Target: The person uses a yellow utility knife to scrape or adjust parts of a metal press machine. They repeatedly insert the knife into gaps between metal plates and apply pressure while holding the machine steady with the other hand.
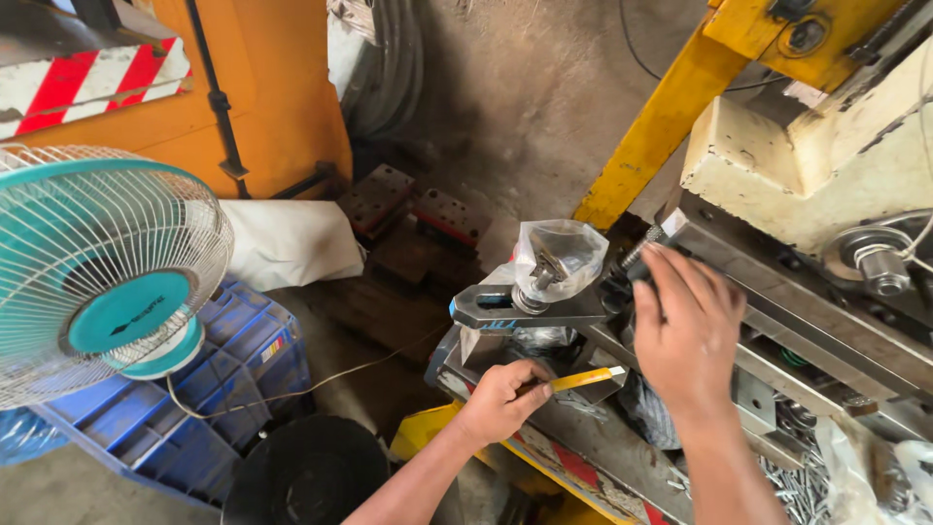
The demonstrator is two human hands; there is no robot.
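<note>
At far left a teal table fan (102,267) stands over a blue plastic crate (209,389), with a red-and-white striped barrier (92,83) above it and a white sack (292,243) slumped against an orange machine body (282,87). A round black drum (306,473) sits on the floor below.

Moving right, the person's left hand (501,397) is closed around a thin yellow-handled tool (586,379), its tip laid against a steel plate of the press bed (583,437). Just above it a grey steel clamp bar (520,306) with a slot lies across the fixture, a spring and nut at its middle, partly draped by a crumpled clear plastic bag (564,253).

Further right, the right hand (685,331) reaches up, fingers curled over a dark threaded stud or bolt (641,255) at the edge of the cream-coloured machine head (826,156); whether it grips firmly or only touches cannot be told. A yellow frame beam (661,122) slants behind. Loose metal screws (802,491) lie heaped at lower right.

The step in hand looks like setting or adjusting the clamp on the fixture. The next move would seem to call for a steady turn at the stud while the tool holds position.
</note>
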